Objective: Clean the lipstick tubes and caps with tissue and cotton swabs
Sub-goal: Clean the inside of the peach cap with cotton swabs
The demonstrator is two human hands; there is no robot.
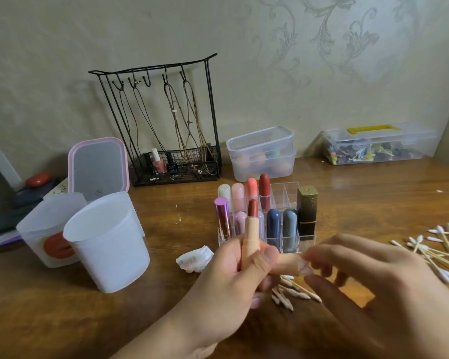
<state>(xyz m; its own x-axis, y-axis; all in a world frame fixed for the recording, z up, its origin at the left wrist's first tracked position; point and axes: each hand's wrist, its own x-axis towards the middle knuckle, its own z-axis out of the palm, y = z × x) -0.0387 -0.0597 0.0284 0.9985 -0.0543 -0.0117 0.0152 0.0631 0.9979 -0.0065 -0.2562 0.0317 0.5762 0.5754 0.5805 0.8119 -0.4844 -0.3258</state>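
Observation:
My left hand (pixel 233 275) grips an uncapped peach lipstick tube (pixel 251 234) upright, its red stick up. My right hand (pixel 373 278) is blurred beside it, its fingertips pinching the peach cap (pixel 289 263), which lies sideways against my left thumb. A clear acrylic organizer (pixel 287 195) behind holds several capped lipsticks. A crumpled white tissue (pixel 195 259) lies left of my hands. Used cotton swabs (pixel 293 291) lie under my hands, and a pile of clean swabs (pixel 441 247) sits at the right.
Two white plastic cups (pixel 106 244) stand at the left, a pink-framed mirror (pixel 97 167) behind them. A black wire jewelry rack (pixel 163 125), stacked clear boxes (pixel 262 154) and a yellow-handled clear case (pixel 373 143) line the wall.

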